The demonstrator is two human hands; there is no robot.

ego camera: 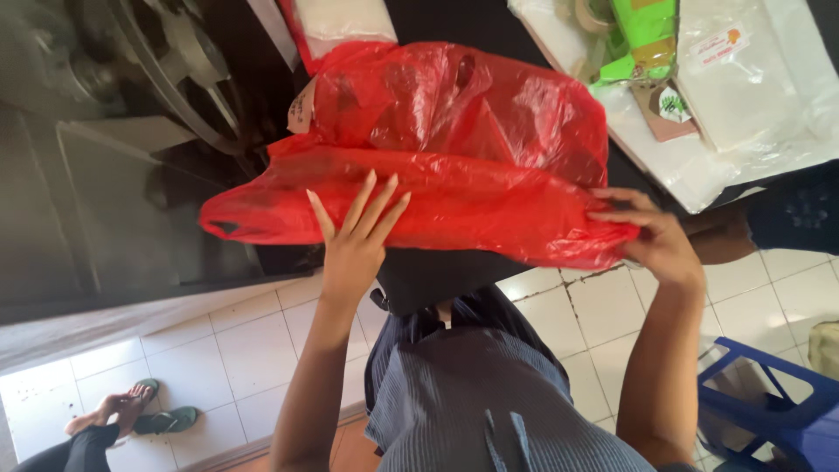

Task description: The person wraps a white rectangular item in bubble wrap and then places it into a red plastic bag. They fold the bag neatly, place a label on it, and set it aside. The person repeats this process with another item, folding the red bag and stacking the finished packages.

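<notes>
The fingers (367, 205) of the left hand (354, 245) are straight and slightly spread, pressed flat against the front of a red plastic bag (454, 166); they close on nothing and seem to steady the loose film. The right hand (660, 240) works at the bag's right end, its fingers (616, 214) curled together and pinching the bunched edge, so the plastic stretches in a band between the two hands.

The bag sits on the edge of a dark desk (105, 218), just in front of the person's chest, with its lower fold hanging over the rim. One loop handle (229, 227) sticks out to the left, loose and unheld. The bag bulges above the hands, so something is inside, but through the crinkled red film I cannot tell what it is. A small paper tag (301, 107) lies against its upper left side.

Farther back on the desk, near the bag's right shoulder, lie clear flat packets (752, 87) and a green package (642, 35). A blue plastic stool (769, 402) stands on the white tiled floor (245, 350) at lower right, and another person's feet in green sandals (144, 411) show at lower left.
</notes>
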